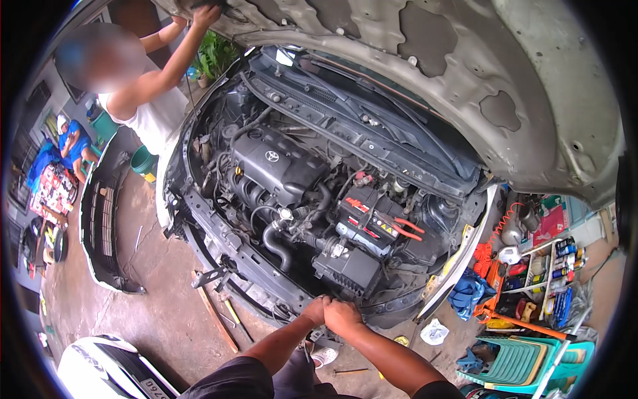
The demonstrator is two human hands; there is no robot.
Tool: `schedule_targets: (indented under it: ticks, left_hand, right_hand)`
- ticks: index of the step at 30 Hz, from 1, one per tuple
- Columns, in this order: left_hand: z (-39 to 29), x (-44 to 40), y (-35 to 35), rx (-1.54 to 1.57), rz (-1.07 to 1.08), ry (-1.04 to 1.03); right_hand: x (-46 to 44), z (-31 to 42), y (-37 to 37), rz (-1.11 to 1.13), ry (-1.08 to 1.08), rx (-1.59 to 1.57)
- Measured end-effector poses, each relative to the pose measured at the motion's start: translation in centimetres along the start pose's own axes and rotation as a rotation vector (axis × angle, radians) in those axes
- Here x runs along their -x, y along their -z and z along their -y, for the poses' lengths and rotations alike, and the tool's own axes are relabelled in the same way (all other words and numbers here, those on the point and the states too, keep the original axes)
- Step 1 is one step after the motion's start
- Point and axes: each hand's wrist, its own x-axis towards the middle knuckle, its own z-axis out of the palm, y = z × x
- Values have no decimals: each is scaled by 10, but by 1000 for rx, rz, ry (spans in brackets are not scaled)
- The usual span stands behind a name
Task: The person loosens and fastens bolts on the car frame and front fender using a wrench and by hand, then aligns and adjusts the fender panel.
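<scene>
Two hands noted, left hand [314, 310] and right hand [343, 316], together at the front rail [258, 265], near the air box [347, 271]; fingers curled, contents of either grip cannot be told. Orange-handled pliers [407, 229] lie on the battery [359, 211]. A co-worker [149, 110] reaches up to the raised hood [531, 73]

Co-worker's head [101, 58] blurred. Hood [458, 73] cut off up top, white car [100, 362] at btm edge. Can't tell what's under L hand [315, 310] & R hand [342, 317]. Bottle labels [563, 258] too sm. to read.
</scene>
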Motion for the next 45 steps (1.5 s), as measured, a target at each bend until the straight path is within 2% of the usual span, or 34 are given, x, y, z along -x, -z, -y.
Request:
schedule_targets:
  ticks: [1,2,3,4,7,8,9,12,14,15,17,19,21,23,24,25,26,27,29,32,33,34,37,38,39,43,45]
  left_hand:
    - [-15,2,5,-3,-1,-6]
    - [-29,3,11,-20,46,114]
    - [-32,3,12,-37,92,236]
    - [-29,8,7,-163,39,39]
    - [-45,10,7,-315,14,48]
    - [-55,12,7,-198,-72,204]
    - [-56,11,9,-196,-76,203]
    - [-49,11,14,-243,12,127]
    - [-31,5,3,-255,59,30]
    - [-24,3,1,-256,58,28]
    - [-15,4,-1,-237,177,-2]
    - [-18,7,10,-192,188,-8]
    - [-24,9,16,-150,198,-13]
    - [-34,12,19,-118,6,72]
    - [-33,13,18,-115,11,72]
    - [-29,14,17,-234,-11,82]
    - [-25,15,16,-354,-35,92]
    - [-29,15,18,-353,-31,91]
    - [-42,12,28,-427,147,132]
    - [-38,12,18,-369,72,98]
    - [-47,14,20,-252,42,188]
    - [-58,15,23,-136,-5,297]
    - [-28,10,-9,-135,140,401]
    - [-30,13,-16,-200,-96,262]
    - [-31,12,-14,-307,-84,155]
    - [-33,13,-19,-281,-68,215]
    - [-33,17,-21,-262,-127,206]
  right_hand:
    - [-2,0,3,14,-85,-32]
    - [-4,-3,7,9,-87,-31]
    - [-6,-7,10,14,-178,-111]
    - [-7,-10,12,21,-267,-191]
    - [-7,-22,4,-37,-383,-286]
    - [-9,-29,-7,-55,-396,-307]
    - [-7,-30,-3,-56,-395,-303]
    - [1,-28,5,10,-371,-297]
    - [9,-24,11,78,-245,-164]
    - [12,-23,6,77,-246,-164]
    - [20,-20,-16,-42,1,18]
    - [22,-11,-25,-41,41,36]
    - [17,-3,-31,17,-44,4]
    - [10,-6,-29,70,-108,-44]
    - [8,-8,-28,31,-211,-163]
    - [3,-12,-30,-11,-314,-283]
    - [-9,-17,-32,65,-419,-350]
    - [-19,-25,-42,66,-422,-351]
    - [-31,-40,-56,35,-432,-430]
    - [-15,-29,-41,19,-390,-403]
    - [-13,-24,-39,15,-333,-357]
    - [-9,-17,-28,53,-366,-336]
    - [-3,-12,-17,62,-307,-267]
    - [-3,-15,-21,29,-270,-277]
    - [0,-16,-21,-8,-211,-302]
    - [12,-4,-2,19,-98,-221]
    - [14,-3,-6,20,-54,-178]
